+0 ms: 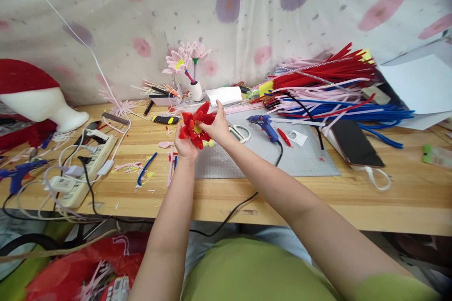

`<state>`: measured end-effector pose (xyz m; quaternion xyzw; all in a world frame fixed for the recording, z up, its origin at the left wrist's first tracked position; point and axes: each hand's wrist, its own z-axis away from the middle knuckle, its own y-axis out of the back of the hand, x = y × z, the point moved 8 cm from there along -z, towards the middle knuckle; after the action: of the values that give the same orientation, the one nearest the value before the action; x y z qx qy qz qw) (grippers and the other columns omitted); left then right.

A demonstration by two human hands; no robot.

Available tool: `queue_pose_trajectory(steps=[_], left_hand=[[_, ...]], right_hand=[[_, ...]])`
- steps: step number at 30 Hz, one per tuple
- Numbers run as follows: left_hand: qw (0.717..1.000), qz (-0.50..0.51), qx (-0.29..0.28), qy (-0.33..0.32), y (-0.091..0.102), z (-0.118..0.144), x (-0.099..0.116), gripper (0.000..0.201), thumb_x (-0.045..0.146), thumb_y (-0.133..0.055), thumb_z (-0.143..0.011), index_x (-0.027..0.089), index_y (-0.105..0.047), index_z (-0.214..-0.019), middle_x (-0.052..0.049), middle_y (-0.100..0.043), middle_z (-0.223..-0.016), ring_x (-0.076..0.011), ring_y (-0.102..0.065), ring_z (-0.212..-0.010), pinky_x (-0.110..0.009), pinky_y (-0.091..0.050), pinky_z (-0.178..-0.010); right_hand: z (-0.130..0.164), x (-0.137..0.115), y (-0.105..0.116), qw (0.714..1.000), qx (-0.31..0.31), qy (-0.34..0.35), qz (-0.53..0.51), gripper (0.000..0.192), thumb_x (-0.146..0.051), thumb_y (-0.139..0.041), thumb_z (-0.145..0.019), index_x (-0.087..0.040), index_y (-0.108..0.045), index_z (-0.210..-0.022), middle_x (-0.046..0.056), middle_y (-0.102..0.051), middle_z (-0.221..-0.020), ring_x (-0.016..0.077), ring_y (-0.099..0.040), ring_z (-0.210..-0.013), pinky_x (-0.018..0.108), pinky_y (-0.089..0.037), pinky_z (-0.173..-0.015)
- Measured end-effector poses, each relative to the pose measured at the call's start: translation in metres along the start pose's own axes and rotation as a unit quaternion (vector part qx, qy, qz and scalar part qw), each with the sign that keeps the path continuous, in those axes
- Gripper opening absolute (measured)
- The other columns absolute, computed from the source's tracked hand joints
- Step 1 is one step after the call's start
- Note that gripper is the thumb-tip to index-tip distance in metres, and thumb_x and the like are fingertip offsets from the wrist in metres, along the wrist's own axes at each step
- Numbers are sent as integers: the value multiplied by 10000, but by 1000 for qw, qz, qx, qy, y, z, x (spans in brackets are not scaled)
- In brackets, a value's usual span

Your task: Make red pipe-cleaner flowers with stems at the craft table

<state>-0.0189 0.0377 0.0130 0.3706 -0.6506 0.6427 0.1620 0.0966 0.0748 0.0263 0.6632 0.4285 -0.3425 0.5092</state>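
Observation:
A red pipe-cleaner flower (200,114) with a yellow centre is held up over the left part of the grey cutting mat (226,164). My left hand (186,146) supports it from below and the left, its fingers partly hidden by petals. From the right, my right hand (219,126) grips the petals, with the thumb close to the yellow centre. White-handled scissors (243,133) lie just behind my right wrist. Farther right on the mat rests a blue glue gun (264,126). A yellow-and-black utility knife (165,120) lies left of the flower.
A white vase (195,91) with pink flowers stands behind. Pipe-cleaner bundles (325,80) fill the back right, near a black phone (356,143). At left are a power strip (88,169) with tangled cords, a second glue gun (21,174) and a white mannequin head (42,103).

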Motion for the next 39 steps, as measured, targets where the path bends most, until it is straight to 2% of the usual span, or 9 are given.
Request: queue_pose_trajectory(steps=[7, 10, 15, 18, 21, 28, 31, 35, 39], left_hand=[[1000, -3, -10, -2, -3, 1, 2, 408, 363, -298, -879, 185, -629, -1038, -67, -638, -1125, -182, -542, -1121, -327, -420, -949], [1000, -6, -15, -15, -3, 1, 5, 391, 370, -329, -869, 185, -627, -1041, -71, -630, -1139, -193, -535, -1129, -341, -422, -944], [999, -29, -5, -46, -1, 3, 13, 417, 442, -349, -851, 193, -626, -1039, -70, -609, -1171, -202, -518, -1145, -365, -402, -963], [999, -21, -23, -40, -2, 5, 16, 428, 455, -367, -839, 173, -631, -1024, -92, -598, -1184, -212, -512, -1153, -377, -384, -980], [1000, -3, -25, -18, 0, 3, 18, 444, 484, -375, -825, 168, -634, -998, -104, -608, -1163, -223, -513, -1150, -397, -383, -980], [1000, 11, 20, 6, 6, -3, 15, 416, 505, -357, -827, 221, -628, -965, -48, -653, -1083, -204, -555, -1086, -409, -419, -940], [1000, 5, 6, 13, -1, -1, 12, 463, 544, -350, -820, 206, -634, -960, -70, -649, -1090, -226, -552, -1092, -428, -423, -933], [1000, 2, -27, 13, -8, 2, 11, 491, 532, -320, -832, 183, -639, -965, -86, -639, -1107, -228, -534, -1123, -415, -411, -955], [996, -30, -83, 10, -20, 7, 16, 498, 538, -339, -826, 169, -639, -976, -106, -630, -1118, -234, -525, -1137, -399, -398, -974]], right_hand=[[0, -1, 4, 1000, -13, -3, -19, 932, -403, -659, -610, -169, -178, -1373, 124, -480, -1160, 227, -468, -1101, 379, -369, -944], [-3, 3, 14, 998, -5, -5, -55, 800, -358, -629, -633, -184, -268, -1325, 106, -500, -1148, 198, -487, -1064, 348, -387, -921], [-8, 24, 38, 995, 20, -13, -93, 342, -193, -385, -717, -172, -492, -1042, 38, -580, -929, 131, -543, -860, 267, -434, -786], [-7, 40, 40, 997, -33, -13, -70, 226, -173, -362, -688, -171, -545, -820, -6, -558, -703, 121, -529, -687, 246, -434, -678], [0, 55, 39, 996, -83, -11, 10, 157, -195, -420, -676, -175, -569, -721, -19, -565, -645, 123, -521, -648, 243, -421, -646], [13, 67, 41, 981, -145, -3, 132, 250, -203, -461, -766, -214, -634, -946, 1, -669, -838, 125, -585, -763, 248, -432, -731], [14, 64, 46, 964, -142, 19, 225, 266, -191, -436, -808, -222, -641, -974, 39, -663, -957, 164, -581, -881, 279, -421, -794], [16, 68, 46, 920, -143, 48, 362, 308, -147, -400, -822, -173, -628, -1027, 110, -618, -1031, 219, -520, -1004, 302, -389, -853], [20, 73, 43, 902, -134, 60, 405, 337, -123, -395, -812, -138, -569, -1099, 144, -558, -1087, 244, -477, -1025, 317, -380, -850]])
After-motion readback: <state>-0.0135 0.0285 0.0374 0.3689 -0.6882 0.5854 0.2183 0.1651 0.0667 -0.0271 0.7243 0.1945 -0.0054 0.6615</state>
